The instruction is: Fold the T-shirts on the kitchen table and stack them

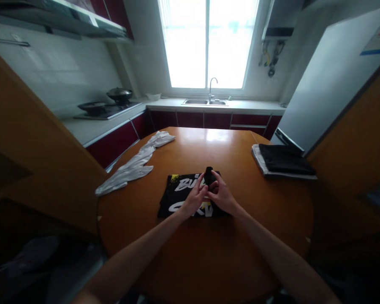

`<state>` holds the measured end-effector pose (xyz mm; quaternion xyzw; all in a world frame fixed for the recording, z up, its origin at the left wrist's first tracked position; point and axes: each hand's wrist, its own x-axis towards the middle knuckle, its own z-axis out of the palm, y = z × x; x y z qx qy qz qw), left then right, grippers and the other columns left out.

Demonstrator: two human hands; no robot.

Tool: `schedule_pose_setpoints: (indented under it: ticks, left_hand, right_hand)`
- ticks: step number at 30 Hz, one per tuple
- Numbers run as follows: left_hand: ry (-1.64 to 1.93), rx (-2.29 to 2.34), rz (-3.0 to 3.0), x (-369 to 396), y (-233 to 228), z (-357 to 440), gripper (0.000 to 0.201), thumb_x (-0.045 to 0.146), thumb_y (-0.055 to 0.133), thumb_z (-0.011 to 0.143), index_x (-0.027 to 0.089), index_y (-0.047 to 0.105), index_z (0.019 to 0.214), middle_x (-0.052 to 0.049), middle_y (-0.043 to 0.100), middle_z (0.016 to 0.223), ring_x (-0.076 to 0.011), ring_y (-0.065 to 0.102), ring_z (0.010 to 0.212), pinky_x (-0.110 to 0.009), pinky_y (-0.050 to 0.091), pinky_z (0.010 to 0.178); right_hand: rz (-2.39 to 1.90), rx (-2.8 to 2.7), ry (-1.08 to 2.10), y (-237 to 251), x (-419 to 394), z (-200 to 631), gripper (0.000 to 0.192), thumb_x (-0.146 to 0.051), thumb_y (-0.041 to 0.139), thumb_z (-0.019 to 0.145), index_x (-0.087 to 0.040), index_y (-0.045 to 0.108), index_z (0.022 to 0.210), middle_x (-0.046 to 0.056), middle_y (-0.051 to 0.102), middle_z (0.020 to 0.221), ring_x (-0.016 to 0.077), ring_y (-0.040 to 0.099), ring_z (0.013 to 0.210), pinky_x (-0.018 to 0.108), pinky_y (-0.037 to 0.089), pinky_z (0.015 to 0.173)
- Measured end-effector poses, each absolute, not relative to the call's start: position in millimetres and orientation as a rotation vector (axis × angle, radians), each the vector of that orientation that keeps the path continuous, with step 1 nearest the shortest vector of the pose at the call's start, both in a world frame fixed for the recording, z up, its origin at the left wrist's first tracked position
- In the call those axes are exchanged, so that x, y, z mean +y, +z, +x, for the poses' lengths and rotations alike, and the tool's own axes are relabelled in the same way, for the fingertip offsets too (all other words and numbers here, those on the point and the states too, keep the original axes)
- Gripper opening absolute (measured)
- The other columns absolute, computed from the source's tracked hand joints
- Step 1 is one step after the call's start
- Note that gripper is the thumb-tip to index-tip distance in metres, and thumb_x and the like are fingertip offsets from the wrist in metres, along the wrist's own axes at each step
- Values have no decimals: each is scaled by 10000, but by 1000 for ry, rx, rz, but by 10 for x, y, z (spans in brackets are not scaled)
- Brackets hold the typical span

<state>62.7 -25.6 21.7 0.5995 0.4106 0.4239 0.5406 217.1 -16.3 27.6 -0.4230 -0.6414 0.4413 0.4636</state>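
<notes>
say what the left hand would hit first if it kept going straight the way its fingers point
The left hand points up and right, toward the small black bundle pinched with the right hand. It would probably meet that bundle first, though depth is hard to judge.

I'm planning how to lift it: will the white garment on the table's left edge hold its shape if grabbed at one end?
Probably not. The white garment lies crumpled and stretched out, so it looks floppy. One end seems to hang over the round table edge, so a push may slide it off.
</notes>
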Motion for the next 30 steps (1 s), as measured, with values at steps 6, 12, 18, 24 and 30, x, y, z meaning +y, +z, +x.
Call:
schedule_pose_setpoints:
  ticks: [6,12,18,24,30]
  left_hand:
    - [1074,1236,1669,-166,115,574,521,275,539,943,196,535,1457,-92,557,1487,-253,503,1390,-424,395,1180]
    - [1048,1307,1800,-119,409,402,579,190,598,850,141,582,1426,-108,623,1413,-270,582,1300,-423,426,1144]
    - [985,1421,1740,-7,789,-282,568,255,650,816,167,638,1377,-88,672,1350,-282,650,1200,-392,503,1048]
    - [825,1446,1812,-37,488,-799,707,331,713,753,123,588,1418,-132,608,1420,-317,586,1301,-450,435,1127]
    - [791,1463,1914,-69,328,-915,706,336,718,755,131,588,1418,-127,584,1449,-309,552,1341,-446,373,1181]
  right_hand:
    - [-1034,-1493,1110,237,-188,2196,603,-214,519,787,-202,496,1390,65,710,1027,173,694,734,308,589,651]
    - [-1174,-1463,679,390,-93,2540,284,-302,501,878,-166,653,1076,108,714,1008,224,685,885,355,570,771]
    - [-956,-2021,523,394,-309,2447,311,-405,579,939,-236,702,1169,110,645,1284,257,567,1233,429,485,1046]
    - [-784,-2572,425,233,-512,2191,668,-330,683,873,-255,484,1506,83,390,1611,284,265,1519,531,180,1249]
    - [-741,-2670,345,148,-523,2143,636,-245,583,921,-213,431,1539,104,332,1637,268,216,1544,565,129,1255]
